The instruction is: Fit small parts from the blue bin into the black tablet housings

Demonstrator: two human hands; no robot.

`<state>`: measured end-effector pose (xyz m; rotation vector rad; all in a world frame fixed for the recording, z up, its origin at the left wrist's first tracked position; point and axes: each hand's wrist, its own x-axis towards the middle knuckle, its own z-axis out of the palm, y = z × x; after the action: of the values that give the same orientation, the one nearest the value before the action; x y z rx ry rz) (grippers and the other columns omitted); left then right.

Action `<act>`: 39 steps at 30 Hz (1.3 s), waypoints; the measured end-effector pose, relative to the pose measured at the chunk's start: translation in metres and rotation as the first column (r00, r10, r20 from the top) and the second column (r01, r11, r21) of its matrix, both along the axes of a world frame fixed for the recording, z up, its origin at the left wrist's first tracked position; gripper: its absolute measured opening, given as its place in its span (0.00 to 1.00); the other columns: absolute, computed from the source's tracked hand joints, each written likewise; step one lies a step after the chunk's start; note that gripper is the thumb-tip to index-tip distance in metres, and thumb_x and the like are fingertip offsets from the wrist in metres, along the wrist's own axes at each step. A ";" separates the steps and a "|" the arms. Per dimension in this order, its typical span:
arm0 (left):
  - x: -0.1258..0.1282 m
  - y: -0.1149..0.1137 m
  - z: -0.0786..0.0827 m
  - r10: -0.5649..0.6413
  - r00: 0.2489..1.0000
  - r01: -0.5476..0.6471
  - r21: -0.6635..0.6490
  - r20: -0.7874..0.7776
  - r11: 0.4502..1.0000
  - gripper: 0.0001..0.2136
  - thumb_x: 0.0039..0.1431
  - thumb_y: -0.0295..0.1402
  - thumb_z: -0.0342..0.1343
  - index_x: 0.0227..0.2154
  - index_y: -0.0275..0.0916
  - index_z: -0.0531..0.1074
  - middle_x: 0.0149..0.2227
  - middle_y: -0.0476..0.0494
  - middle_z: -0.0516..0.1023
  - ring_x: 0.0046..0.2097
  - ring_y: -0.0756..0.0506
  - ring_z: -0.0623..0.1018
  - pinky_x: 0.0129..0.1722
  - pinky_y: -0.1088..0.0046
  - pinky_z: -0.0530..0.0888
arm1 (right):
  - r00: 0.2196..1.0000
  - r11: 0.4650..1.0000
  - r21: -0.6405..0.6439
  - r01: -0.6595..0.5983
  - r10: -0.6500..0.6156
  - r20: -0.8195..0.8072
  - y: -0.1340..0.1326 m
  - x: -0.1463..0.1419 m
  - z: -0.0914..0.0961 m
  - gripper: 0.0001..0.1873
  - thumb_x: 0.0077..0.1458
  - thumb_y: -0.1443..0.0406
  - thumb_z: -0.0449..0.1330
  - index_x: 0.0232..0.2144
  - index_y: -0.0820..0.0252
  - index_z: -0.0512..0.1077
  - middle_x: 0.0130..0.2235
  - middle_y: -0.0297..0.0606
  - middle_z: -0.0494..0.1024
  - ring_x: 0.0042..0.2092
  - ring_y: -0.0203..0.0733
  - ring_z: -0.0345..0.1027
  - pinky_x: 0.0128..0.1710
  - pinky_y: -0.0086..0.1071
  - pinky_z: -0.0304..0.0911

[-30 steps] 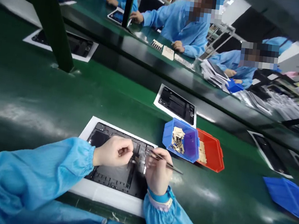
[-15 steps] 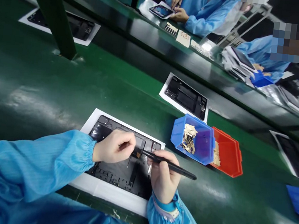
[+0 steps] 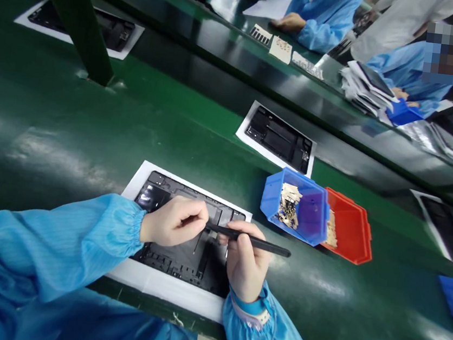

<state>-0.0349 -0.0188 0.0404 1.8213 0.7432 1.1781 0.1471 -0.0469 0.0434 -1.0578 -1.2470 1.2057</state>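
Observation:
My right hand grips black tweezers like a pen, their tips pointing left. Those tips meet the fingertips of my left hand, which is closed in a pinch; whatever it pinches is hidden or too small to name. Both hands are over a black tablet housing, open with its inner frame facing up. Under the housing lies a white sheet. My left hand covers part of the housing's middle.
To the right stand a blue bin of small pale-and-black pieces and a red bin. Other housings lie on sheets, one behind the bins, another at far left. A green post rises at left. Co-workers sit across.
The tweezers' tips have shifted left to my left fingertips, and my right hand has moved slightly up and left. Across the bench, a co-worker now holds up a white sheet.

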 end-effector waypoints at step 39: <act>-0.096 0.029 -0.015 0.285 0.641 -0.004 0.368 -0.713 0.930 0.08 0.63 0.28 0.47 0.33 0.34 0.72 0.33 0.44 0.74 0.38 0.47 0.73 0.41 0.69 0.70 | 0.934 0.981 -0.162 0.111 -0.159 -0.321 0.024 -0.055 0.070 0.07 0.47 0.59 0.62 0.25 0.55 0.72 0.22 0.29 0.69 0.23 0.30 0.62 0.22 0.25 0.60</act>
<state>-0.1306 0.0104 0.0259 2.6405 1.2351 0.5936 0.0923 -0.0228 0.1136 -0.9751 -0.8239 1.3169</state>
